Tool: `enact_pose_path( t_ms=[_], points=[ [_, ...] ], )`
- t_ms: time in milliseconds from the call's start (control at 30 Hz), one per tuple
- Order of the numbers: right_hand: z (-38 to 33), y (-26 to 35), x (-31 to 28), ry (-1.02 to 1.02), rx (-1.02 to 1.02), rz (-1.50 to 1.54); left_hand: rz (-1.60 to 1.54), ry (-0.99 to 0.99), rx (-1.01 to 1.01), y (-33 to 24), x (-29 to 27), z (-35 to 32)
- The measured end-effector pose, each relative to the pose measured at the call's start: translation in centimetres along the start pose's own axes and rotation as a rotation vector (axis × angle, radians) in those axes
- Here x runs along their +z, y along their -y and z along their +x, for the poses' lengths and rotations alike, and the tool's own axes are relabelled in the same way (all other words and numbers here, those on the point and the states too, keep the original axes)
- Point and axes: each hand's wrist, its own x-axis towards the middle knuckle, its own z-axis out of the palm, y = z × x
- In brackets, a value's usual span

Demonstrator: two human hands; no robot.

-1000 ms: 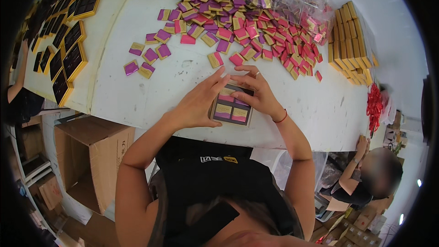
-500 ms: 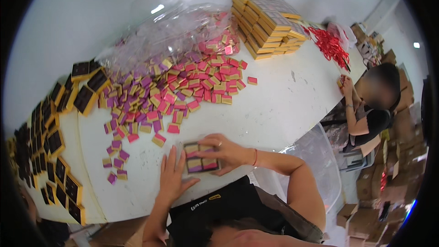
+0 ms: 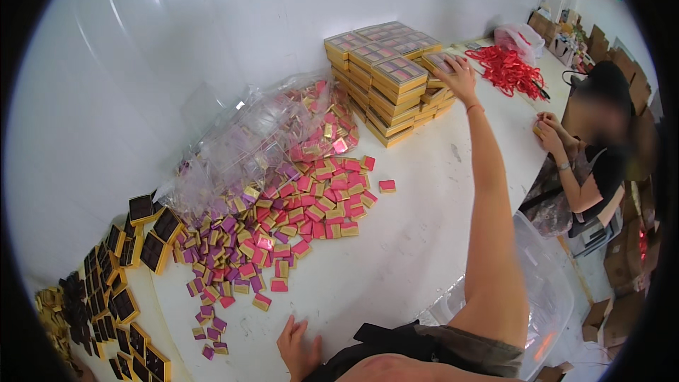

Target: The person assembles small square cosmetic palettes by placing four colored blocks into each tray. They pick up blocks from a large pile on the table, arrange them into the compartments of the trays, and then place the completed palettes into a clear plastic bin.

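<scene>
My right arm reaches far out to the stack of filled boxes [image 3: 396, 74]. My right hand [image 3: 460, 79] grips a small gold-sided box [image 3: 436, 61] at the right of the stack's top, with fingers over its lid and edge; part of the box is hidden under them. Low in the view, my left hand [image 3: 298, 348] rests at the table's near edge, fingers apart and nothing in it. Ahead of that hand spreads a heap of small wrapped pieces [image 3: 311, 201], pink-and-gold and purple-and-gold.
A clear plastic bag [image 3: 247, 138] lies behind the heap. Empty black-and-gold boxes [image 3: 155, 251] cover the table's left. Red ribbons [image 3: 511, 71] lie beyond the stack at right. A co-worker [image 3: 587, 148] sits at the right edge. A clear plastic tub [image 3: 548, 276] stands below my right arm.
My right hand has carried the filled box from the near edge to the stack. The left hand has come away from the box and drawn lower. The view has shifted upward.
</scene>
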Motion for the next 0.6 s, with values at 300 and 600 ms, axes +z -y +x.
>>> enact_pose_path(
  t_ms=[300,600],
  points=[
    [-4.6,10.1,3.5,-0.239,0.763,1.844,0.040,0.060,-0.138,-3.8,-1.7,2.2],
    [-10.2,14.3,-1.2,-0.047,0.519,1.606,0.149,-0.231,-0.231,1.5,-6.0,5.0]
  ],
)
